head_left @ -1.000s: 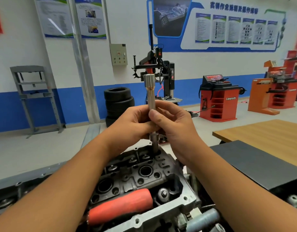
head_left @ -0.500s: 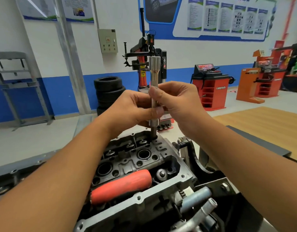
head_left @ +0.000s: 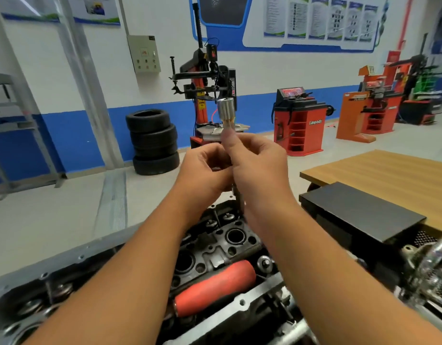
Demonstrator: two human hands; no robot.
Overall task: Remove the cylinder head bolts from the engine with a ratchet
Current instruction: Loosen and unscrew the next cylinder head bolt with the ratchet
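Carefully, I pinch the upright extension bar [head_left: 227, 120] with my left hand [head_left: 205, 170] and right hand [head_left: 257, 163], fingers curled round it, over the cylinder head [head_left: 222, 247]; I should twirl it straight to avoid binding.

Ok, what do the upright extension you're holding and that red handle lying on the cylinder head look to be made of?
Extension bar: looks like bright plated steel, with silvery streaked highlights on its wide top end; both hands, left and right, grip the shaft. Red handle: probably rubber or soft plastic, with a matte, slightly grainy skin and no sharp reflections. Cylinder head: apparently cast metal, dull dark grey, oily-looking.
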